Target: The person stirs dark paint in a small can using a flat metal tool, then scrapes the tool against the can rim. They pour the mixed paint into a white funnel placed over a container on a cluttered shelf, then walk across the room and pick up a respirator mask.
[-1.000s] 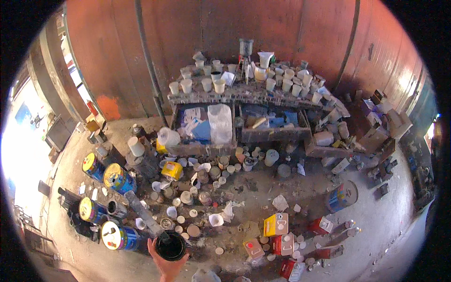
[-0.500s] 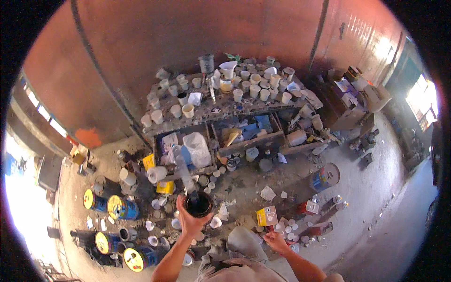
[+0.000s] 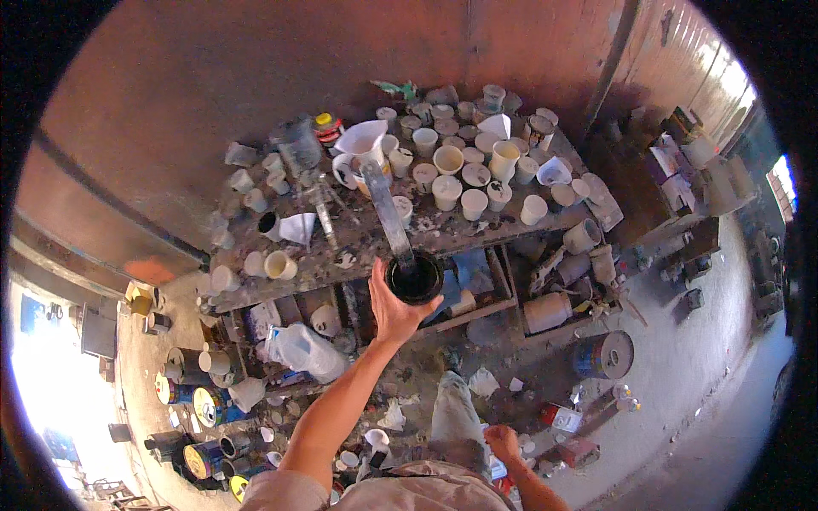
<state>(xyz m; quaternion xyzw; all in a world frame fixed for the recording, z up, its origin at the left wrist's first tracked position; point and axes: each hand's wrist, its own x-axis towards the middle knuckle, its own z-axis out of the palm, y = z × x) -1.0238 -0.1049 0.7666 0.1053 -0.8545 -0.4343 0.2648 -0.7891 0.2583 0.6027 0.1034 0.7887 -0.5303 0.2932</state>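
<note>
Wall [image 3: 383, 51], reddish brown, upright behind all else. Workbench [image 3: 443, 230], stained, crowded with pale cups [image 3: 446, 194], mostly toward its far right. Drawers [image 3: 490, 310], open along the near side of the bench, filled with mixed clutter. Drum [image 3: 607, 355], blue, on the floor at right. Bag [image 3: 311, 351], white plastic, in the left drawer. Left hand [image 3: 399, 307], thumb and fingers wrapped round a dark container and grasping it. Right hand [image 3: 503, 443], lower and nearer, to the right, fingers curled inward; whether it grips anything cannot be told. Stick [image 3: 388, 209], flat, greyish, lower end inside the container, leaning toward the far left. Container [image 3: 415, 279], round, dark within, held in front of the bench's near edge, over the drawers. Bottle [image 3: 326, 129], yellow-capped, far left of the cups.
</note>
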